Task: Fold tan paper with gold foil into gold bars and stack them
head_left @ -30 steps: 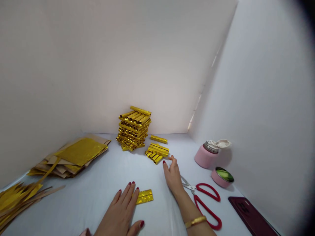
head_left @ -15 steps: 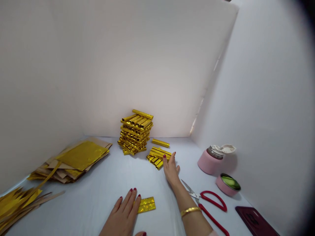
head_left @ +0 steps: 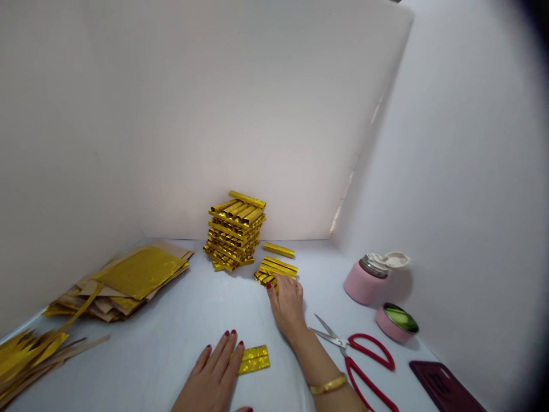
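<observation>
My left hand (head_left: 214, 369) lies flat on the white surface, its fingers stretched out. Beneath its fingertips is a flat, creased gold foil paper piece (head_left: 254, 360); its left end is hidden. Further forward, my right hand (head_left: 288, 302) is bent over the near side of a small pile of gold foil tubes (head_left: 278, 266). Its thumb rests against the lower tube ends and its fingers curl over the pile; the fingertips are partly hidden. Behind that pile lies a single gold tube (head_left: 278, 250). A tall crisscross stack of gold tubes (head_left: 235, 229) stands to the left.
Gold paper sheets (head_left: 143, 272) are piled at left, with cut gold strips (head_left: 26, 366) nearer. Opened red-handled scissors (head_left: 343, 343) lie beside my right forearm. Further right are a pink flask (head_left: 364, 283), a pink lid (head_left: 397, 323) and a dark red phone-shaped item (head_left: 446, 386). White walls (head_left: 257, 114) surround the surface.
My right hand has drawn back slightly to the left, its fingers going from stretched over the small tube pile to curled at its near side. My left hand stays on the foil piece.
</observation>
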Demonstrator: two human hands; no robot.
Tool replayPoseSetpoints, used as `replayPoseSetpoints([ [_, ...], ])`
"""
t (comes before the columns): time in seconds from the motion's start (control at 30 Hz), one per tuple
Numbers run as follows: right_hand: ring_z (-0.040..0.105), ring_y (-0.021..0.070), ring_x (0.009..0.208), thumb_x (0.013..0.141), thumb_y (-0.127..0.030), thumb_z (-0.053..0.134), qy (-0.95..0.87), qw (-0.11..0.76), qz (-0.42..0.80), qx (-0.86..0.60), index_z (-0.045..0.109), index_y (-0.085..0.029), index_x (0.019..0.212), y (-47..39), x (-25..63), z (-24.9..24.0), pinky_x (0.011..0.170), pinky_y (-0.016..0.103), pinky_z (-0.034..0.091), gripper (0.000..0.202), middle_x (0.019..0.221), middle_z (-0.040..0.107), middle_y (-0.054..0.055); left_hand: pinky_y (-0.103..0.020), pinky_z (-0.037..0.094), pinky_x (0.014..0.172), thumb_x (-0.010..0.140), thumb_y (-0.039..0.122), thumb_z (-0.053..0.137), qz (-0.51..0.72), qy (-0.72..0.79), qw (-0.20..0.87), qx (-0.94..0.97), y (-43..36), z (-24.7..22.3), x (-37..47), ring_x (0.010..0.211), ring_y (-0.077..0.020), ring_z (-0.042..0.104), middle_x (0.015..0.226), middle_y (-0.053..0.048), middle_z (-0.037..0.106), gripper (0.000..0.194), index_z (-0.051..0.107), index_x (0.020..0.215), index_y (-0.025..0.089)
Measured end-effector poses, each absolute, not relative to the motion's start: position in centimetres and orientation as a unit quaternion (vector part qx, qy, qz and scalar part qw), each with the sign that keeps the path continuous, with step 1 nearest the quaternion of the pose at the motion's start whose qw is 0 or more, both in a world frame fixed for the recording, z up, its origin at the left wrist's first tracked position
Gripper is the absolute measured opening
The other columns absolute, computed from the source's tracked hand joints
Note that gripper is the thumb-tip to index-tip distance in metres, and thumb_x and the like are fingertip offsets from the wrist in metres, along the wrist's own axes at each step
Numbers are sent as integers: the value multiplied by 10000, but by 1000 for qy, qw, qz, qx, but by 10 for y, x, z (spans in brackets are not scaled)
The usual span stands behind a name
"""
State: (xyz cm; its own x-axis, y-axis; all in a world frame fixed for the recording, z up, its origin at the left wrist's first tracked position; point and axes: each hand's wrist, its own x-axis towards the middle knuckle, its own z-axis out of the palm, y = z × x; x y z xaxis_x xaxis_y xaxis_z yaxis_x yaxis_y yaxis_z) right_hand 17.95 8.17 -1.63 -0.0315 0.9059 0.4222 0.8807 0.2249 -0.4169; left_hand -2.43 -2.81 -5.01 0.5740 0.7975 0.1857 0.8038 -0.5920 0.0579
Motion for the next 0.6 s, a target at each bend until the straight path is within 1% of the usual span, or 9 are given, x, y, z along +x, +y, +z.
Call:
replayPoseSetpoints([
  [0.1, 481, 256, 1128, 952, -351, 344, -720, 306, 13, -622, 536, -183, 1186, 84, 178, -18, 956, 439, 281, 346, 1172, 617, 100, -365, 422, 947, 856, 650, 416, -81, -446, 27, -891, -26, -49, -24, 1240, -303, 459, 1380, -154, 439, 688, 458, 1354, 177],
  [0.17, 481, 254, 1130, 957, -346, 337, -722, 303, 12, -622, 525, -181, 1202, 86, 179, -18, 950, 438, 288, 351, 1179, 614, 102, -367, 432, 936, 860, 633, 431, -80, -445, 26, -892, -25, -48, -24, 1234, -304, 466, 1377, -146, 444, 668, 445, 1362, 192],
  [0.27, 479, 259, 1136, 961, -344, 323, -725, 300, 15, -620, 520, -177, 1213, 86, 180, -16, 954, 449, 292, 361, 1193, 606, 102, -363, 439, 927, 905, 498, 463, -74, -448, 33, -890, -23, -50, -23, 1230, -292, 474, 1379, -119, 449, 538, 428, 1369, 228],
  [0.33, 474, 268, 1146, 961, -342, 310, -730, 295, 20, -616, 514, -170, 1226, 82, 178, -14, 965, 468, 290, 376, 1213, 595, 110, -365, 448, 915, 924, 420, 455, -66, -448, 44, -891, -22, -54, -23, 1222, -292, 483, 1373, -120, 453, 484, 437, 1364, 220],
  [0.37, 468, 270, 1159, 962, -342, 302, -734, 292, 24, -612, 506, -166, 1241, 77, 175, -14, 976, 475, 286, 388, 1231, 585, 115, -364, 450, 910, 927, 405, 450, -68, -446, 50, -891, -22, -56, -23, 1220, -291, 485, 1370, -119, 456, 476, 436, 1365, 219],
  [0.43, 450, 261, 1197, 963, -340, 292, -750, 282, 37, -598, 480, -159, 1279, 63, 166, -14, 1003, 467, 283, 410, 1280, 557, 118, -355, 442, 912, 927, 420, 448, -86, -441, 63, -891, -22, -60, -24, 1221, -281, 486, 1370, -108, 465, 493, 408, 1381, 233],
  [0.5, 427, 230, 1242, 958, -329, 310, -778, 263, 58, -568, 447, -167, 1321, 44, 152, -15, 1024, 426, 299, 420, 1341, 517, 93, -344, 422, 928, 906, 498, 456, -113, -433, 76, -891, -23, -63, -25, 1222, -279, 484, 1369, -106, 475, 561, 385, 1396, 234],
  [0.57, 409, 205, 1273, 944, -303, 352, -815, 232, 88, -524, 404, -197, 1363, 25, 138, -15, 1049, 415, 295, 435, 1378, 488, 52, -348, 402, 947, 877, 583, 450, -131, -418, 82, -895, -24, -63, -27, 1200, -288, 504, 1340, -119, 510, 625, 423, 1379, 212],
  [0.6, 369, 209, 1305, 950, -298, 343, -837, 205, 117, -493, 368, -206, 1388, 17, 133, -14, 1068, 444, 265, 449, 1415, 440, 49, -354, 398, 951, 870, 611, 433, -132, -412, 81, -898, -25, -62, -27, 1180, -293, 522, 1313, -131, 536, 639, 462, 1356, 196],
])
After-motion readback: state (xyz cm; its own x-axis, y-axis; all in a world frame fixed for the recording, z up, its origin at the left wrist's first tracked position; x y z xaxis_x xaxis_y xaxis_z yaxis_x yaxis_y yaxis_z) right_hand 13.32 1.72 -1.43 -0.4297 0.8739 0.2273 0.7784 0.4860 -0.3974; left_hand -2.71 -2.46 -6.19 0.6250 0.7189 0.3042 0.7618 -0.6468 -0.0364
